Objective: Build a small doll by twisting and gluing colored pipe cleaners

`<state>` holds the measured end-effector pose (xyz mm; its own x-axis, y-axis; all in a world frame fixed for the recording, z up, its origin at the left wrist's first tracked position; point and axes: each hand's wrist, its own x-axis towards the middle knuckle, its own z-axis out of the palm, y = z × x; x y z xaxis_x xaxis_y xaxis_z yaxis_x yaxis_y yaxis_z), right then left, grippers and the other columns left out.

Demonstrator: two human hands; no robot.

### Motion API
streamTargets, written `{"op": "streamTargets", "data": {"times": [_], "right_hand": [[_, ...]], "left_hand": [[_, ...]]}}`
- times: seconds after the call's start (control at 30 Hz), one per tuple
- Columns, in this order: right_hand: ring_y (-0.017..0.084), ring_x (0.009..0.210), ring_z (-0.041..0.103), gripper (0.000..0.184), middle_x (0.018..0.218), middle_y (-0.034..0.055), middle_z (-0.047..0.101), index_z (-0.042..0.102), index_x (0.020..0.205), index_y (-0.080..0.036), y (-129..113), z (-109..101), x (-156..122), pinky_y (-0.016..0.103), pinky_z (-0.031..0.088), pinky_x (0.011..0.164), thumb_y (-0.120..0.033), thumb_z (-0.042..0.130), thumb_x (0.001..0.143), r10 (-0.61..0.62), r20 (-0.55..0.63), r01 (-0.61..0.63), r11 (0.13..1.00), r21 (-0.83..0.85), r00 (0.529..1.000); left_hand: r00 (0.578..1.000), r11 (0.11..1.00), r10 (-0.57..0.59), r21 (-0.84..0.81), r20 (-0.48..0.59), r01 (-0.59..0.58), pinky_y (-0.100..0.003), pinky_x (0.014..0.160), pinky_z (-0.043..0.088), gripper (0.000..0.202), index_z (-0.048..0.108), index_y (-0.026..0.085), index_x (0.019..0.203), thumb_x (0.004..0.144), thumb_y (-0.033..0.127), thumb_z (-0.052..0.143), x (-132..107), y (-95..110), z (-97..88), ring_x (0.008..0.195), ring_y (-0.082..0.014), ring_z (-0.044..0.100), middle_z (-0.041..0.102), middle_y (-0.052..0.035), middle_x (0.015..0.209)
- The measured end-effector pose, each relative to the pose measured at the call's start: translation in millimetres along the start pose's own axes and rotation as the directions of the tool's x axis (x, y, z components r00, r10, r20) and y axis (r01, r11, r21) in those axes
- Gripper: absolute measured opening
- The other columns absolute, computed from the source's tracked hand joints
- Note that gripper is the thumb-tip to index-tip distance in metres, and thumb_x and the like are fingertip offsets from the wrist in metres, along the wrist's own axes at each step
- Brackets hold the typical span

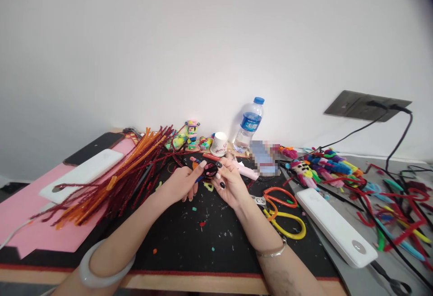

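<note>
Both my hands meet over the black mat (189, 242) at the table's middle. My left hand (184, 181) and my right hand (230, 183) pinch a small dark pipe-cleaner piece (210, 170) between their fingertips, fingers curled around it. A red stick-like piece (211, 156) lies just beyond the fingers. A pile of red and orange pipe cleaners (125, 174) lies to the left of my left hand. A pale bangle (101, 269) sits on my left wrist and a thin bracelet (272, 253) on my right.
Scissors with orange and yellow handles (282, 210) lie right of my right hand. White power banks (334, 226) (81, 174), a water bottle (248, 127), a paper cup (219, 143), small pipe-cleaner figures (187, 136), a colourful heap (324, 165), cables and a wall socket (367, 106) surround the mat.
</note>
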<state>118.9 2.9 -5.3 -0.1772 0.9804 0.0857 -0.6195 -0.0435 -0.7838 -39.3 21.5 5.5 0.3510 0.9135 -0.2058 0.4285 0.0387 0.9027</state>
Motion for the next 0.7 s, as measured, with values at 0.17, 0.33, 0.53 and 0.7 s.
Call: {"op": "streamTargets", "data": {"times": [0.17,0.33,0.53,0.7], "right_hand": [[0.003,0.036,0.034,0.028,0.05,-0.0086,0.047,0.044,0.071,-0.02,1.0,-1.6,1.6,0.015,0.028,0.036,-0.031,0.069,0.07,0.009,-0.01,-0.009,0.999,0.034,1.0],[0.002,0.036,0.034,0.026,0.051,-0.0081,0.048,0.045,0.07,-0.019,1.5,-1.8,1.6,0.014,0.029,0.036,-0.031,0.069,0.072,-0.01,0.001,0.01,0.999,0.048,1.0],[0.002,0.039,0.038,0.025,0.054,-0.0068,0.051,0.046,0.069,-0.018,-0.2,-0.2,1.3,0.013,0.03,0.037,-0.028,0.069,0.073,0.0,0.011,0.0,0.996,0.088,1.0],[0.002,0.039,0.039,0.023,0.055,-0.0065,0.052,0.047,0.07,-0.018,0.5,0.1,0.7,0.012,0.032,0.038,-0.027,0.068,0.073,0.005,0.015,-0.006,0.994,0.112,1.0]], "left_hand": [[0.845,0.897,0.355,0.4,-0.4,-0.188,-0.024,0.044,0.021,0.047,0.049,0.018,0.043,0.073,0.054,0.054,-9.9,11.7,-4.2,0.039,-0.0111,0.036,0.042,0.0011,0.039],[0.601,0.687,0.724,0.435,-0.339,-0.583,-0.027,0.077,0.041,0.02,0.064,0.02,0.09,0.073,0.031,0.062,-15.8,20.3,-3.2,0.078,-0.0185,0.056,0.064,-0.006,0.084],[0.598,0.613,0.788,0.278,-0.148,-0.739,-0.033,0.098,0.036,0.027,0.065,0.024,0.103,0.079,0.016,0.054,-9.6,13.6,-1.9,0.106,-0.0197,0.054,0.063,-0.0076,0.11],[0.618,0.633,0.773,0.236,-0.144,-0.737,-0.035,0.101,0.036,0.027,0.066,0.024,0.102,0.078,0.015,0.055,-5.1,7.3,-0.5,0.108,-0.0201,0.054,0.063,-0.0071,0.112]]}}
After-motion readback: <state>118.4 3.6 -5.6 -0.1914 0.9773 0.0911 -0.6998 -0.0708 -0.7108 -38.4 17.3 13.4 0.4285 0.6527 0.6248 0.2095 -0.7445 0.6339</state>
